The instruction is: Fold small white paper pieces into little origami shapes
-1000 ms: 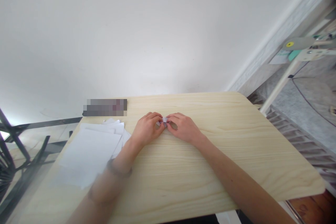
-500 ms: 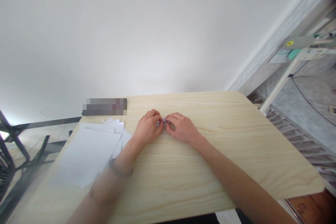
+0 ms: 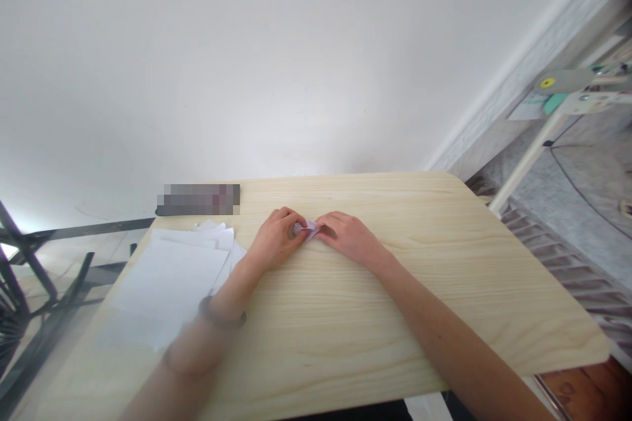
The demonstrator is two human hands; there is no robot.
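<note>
A small piece of folded paper (image 3: 311, 231), pale with a lilac tint, is pinched between my two hands just above the wooden table (image 3: 395, 316). My left hand (image 3: 279, 237) grips its left end between thumb and fingers. From the other side, my right hand (image 3: 348, 237) pinches the right end, its fingers curled. Fingertips cover part of the paper, so its full shape is hidden. A dark band (image 3: 222, 314) circles my left wrist.
Loose white sheets (image 3: 172, 276) lie in an untidy pile left of my left forearm. Behind them a pixelated dark object (image 3: 197, 200) rests near the back edge. A white wall (image 3: 316, 66) rises behind the table. Black metal frames (image 3: 44, 289) stand at left, a white pole (image 3: 523, 161) at right.
My hands have moved slightly apart, the right one shifting a little right. More of the folded paper shows between the fingertips now.
</note>
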